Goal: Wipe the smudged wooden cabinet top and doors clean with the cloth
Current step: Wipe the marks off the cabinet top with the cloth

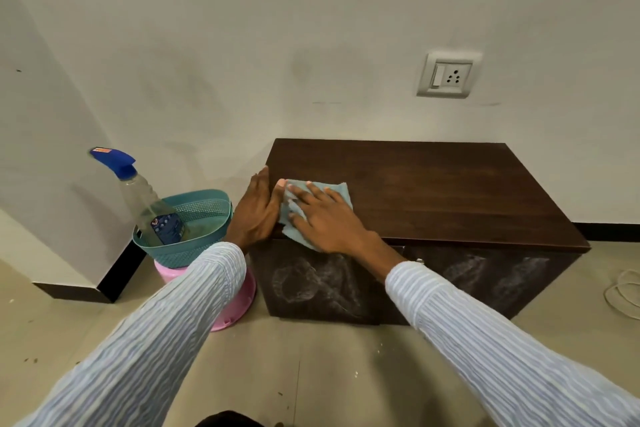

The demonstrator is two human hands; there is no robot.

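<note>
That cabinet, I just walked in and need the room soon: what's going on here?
A person is wiping the dark wooden cabinet top near its left front corner. The right hand presses a pale teal cloth flat on it, while the left hand rests on the left edge. The doors below show whitish smudges. A blue-capped spray bottle stands in a teal basket beside it.

Left of the hands, a teal perforated basket [194, 218] sits on an upturned pink tub [232, 298]. A clear spray bottle [149, 204] with a blue trigger head leans inside the basket. Up on the wall beyond the hands, to the right, a white switch-and-socket plate [449, 74]. Far right, a pale coiled cord [623, 291] on the floor.
</note>
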